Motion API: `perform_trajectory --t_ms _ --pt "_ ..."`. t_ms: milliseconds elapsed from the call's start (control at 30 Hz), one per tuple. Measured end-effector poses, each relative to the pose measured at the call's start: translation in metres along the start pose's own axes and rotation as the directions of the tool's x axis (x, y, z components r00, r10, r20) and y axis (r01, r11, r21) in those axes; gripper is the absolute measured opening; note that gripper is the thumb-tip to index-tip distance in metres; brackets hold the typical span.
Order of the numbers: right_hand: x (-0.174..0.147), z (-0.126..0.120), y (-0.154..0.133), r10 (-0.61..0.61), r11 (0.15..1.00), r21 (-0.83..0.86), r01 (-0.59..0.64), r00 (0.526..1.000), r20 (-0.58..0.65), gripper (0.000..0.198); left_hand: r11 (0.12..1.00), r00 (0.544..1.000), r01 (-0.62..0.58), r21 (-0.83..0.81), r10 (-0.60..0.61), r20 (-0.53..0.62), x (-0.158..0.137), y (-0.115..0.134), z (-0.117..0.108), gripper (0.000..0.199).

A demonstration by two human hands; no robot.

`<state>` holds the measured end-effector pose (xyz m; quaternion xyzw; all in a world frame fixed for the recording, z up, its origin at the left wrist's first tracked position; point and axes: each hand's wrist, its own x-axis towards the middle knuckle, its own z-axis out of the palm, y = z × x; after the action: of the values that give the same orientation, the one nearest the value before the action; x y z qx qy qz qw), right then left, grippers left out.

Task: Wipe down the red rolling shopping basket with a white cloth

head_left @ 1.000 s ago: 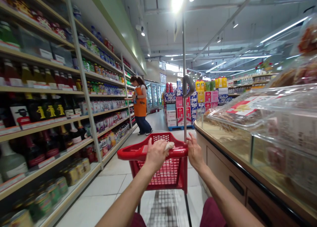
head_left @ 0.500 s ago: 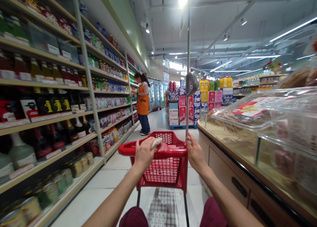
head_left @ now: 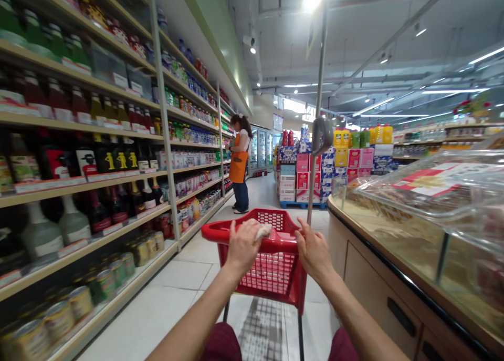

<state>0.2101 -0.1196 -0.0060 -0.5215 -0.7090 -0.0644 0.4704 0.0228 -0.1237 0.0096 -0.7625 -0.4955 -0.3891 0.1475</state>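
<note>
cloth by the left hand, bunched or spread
Bunched: the cloth shows as a small crumpled wad at the left hand, by the red cart handle; any part under the hand is hidden.

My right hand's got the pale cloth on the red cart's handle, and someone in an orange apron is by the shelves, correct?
Wrong hand: the head view shows your left hand holding the pale cloth on the handle of the red cart. The person in the orange apron is by the shelves.

Bare forearms [head_left: 192, 315], bare wrists [head_left: 231, 267], maroon legwear [head_left: 222, 342]
</note>
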Motion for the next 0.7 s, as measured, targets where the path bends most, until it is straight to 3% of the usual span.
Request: perform_trajectory --t_ms 67,133,200,300,367,500,567,700 --pt "-0.001 0.003 -0.004 -0.033 0.999 -0.014 0.033 0.999 0.021 0.039 0.988 0.988 -0.153 -0.013 0.153 0.032 -0.002 0.012 0.006 0.025" --pt "-0.002 0.006 -0.003 -0.062 0.998 -0.031 0.063 0.997 0.035 0.038 0.973 0.973 -0.229 -0.006 0.229 0.042 -0.005 0.012 0.007 0.026" --pt "-0.003 0.007 -0.001 -0.069 0.997 -0.043 0.070 0.997 0.026 0.038 0.982 0.982 -0.186 0.031 0.185 0.024 -0.008 -0.004 0.001 0.027" --pt "-0.004 0.008 0.000 -0.069 0.996 -0.059 0.070 0.998 0.011 0.038 0.995 0.998 0.011 0.095 -0.005 -0.063 -0.013 -0.034 -0.011 0.027" --pt "-0.003 0.009 -0.004 -0.066 0.994 -0.087 0.067 0.998 0.010 0.037 0.992 0.994 0.062 0.106 -0.052 -0.101 -0.016 -0.035 -0.011 0.027" --pt "0.000 0.010 -0.009 -0.101 0.989 -0.102 0.104 0.994 0.042 0.034 0.979 0.980 -0.191 0.064 0.194 -0.038 -0.015 -0.007 0.002 0.028" --pt "0.000 0.009 -0.006 -0.100 0.991 -0.083 0.103 0.994 0.034 0.035 0.972 0.973 -0.227 0.054 0.229 -0.023 -0.014 -0.007 0.002 0.028" --pt "-0.003 0.010 0.001 -0.092 0.993 -0.083 0.089 0.995 -0.031 0.036 0.995 0.996 0.010 0.095 -0.001 -0.085 -0.016 -0.036 -0.010 0.029"
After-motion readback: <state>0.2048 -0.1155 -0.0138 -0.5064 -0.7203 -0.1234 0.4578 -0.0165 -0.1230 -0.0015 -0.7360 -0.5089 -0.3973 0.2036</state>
